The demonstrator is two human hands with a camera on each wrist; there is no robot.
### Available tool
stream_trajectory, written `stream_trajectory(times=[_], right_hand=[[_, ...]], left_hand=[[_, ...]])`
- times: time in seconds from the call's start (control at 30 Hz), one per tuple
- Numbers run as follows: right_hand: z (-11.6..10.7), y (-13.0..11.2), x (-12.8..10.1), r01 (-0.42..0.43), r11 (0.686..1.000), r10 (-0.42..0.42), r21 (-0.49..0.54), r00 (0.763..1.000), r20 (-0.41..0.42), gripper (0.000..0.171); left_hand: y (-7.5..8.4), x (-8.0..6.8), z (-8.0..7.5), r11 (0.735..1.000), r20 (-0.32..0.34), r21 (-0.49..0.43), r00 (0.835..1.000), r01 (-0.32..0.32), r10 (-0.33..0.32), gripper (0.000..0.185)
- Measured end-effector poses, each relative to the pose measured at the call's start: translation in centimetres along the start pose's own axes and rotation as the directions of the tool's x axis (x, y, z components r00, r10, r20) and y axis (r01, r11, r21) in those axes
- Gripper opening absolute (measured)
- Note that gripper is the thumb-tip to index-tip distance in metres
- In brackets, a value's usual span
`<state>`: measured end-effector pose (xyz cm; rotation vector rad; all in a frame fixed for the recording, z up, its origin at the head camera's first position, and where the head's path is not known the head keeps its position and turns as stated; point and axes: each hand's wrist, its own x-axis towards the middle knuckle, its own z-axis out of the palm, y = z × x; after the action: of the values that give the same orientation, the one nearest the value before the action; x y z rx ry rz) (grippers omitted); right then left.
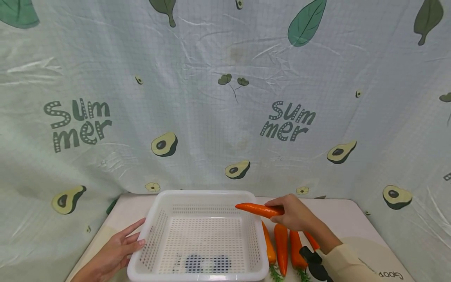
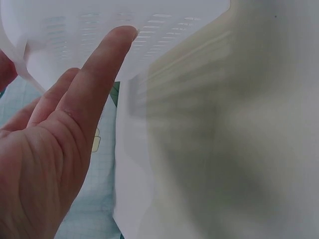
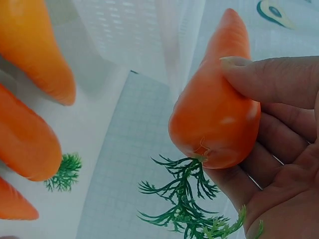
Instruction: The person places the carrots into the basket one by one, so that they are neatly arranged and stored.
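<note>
A white perforated basket point(image 1: 155, 231) stands on the table in front of me, nothing inside it. My left hand point(image 1: 116, 250) rests flat against its left wall, fingers point(image 2: 99, 79) straight along the basket's wall point(image 2: 149, 30). My right hand point(image 1: 294, 213) grips an orange carrot point(image 1: 258, 209) by its thick end and holds it in the air over the basket's right rim, tip pointing left. In the right wrist view the thumb point(image 3: 269, 79) and fingers curl round the carrot point(image 3: 217, 109), whose green top point(image 3: 187, 206) hangs below.
Several more carrots point(image 1: 281, 246) lie side by side on the table right of the basket, green tops toward me; three of them point(image 3: 30, 94) show in the right wrist view. An avocado-print cloth point(image 1: 225, 98) hangs behind the table.
</note>
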<state>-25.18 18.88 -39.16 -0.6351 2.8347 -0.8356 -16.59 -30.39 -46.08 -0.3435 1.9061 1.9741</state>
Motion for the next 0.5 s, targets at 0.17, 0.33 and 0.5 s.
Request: stream_trajectory(times=[0.17, 0.33, 0.5], right_hand=[[-0.04, -0.45, 0.09, 0.024, 1.0, -0.024, -0.003, 1.0, 0.002, 0.036], [0.0, -0.72, 0.42, 0.048, 0.999, -0.048, -0.005, 0.999, 0.01, 0.036], [0.03, -1.01, 0.86, 0.069, 0.997, -0.068, -0.02, 0.998, 0.009, 0.034]], left_hand=[[0.09, -0.02, 0.21, 1.0, -0.012, 0.005, 1.0, -0.003, 0.003, 0.092], [0.08, -0.02, 0.21, 1.0, -0.018, 0.009, 1.0, -0.001, 0.001, 0.092], [0.0, -0.06, 0.02, 1.0, 0.006, 0.002, 1.0, -0.007, 0.007, 0.092]])
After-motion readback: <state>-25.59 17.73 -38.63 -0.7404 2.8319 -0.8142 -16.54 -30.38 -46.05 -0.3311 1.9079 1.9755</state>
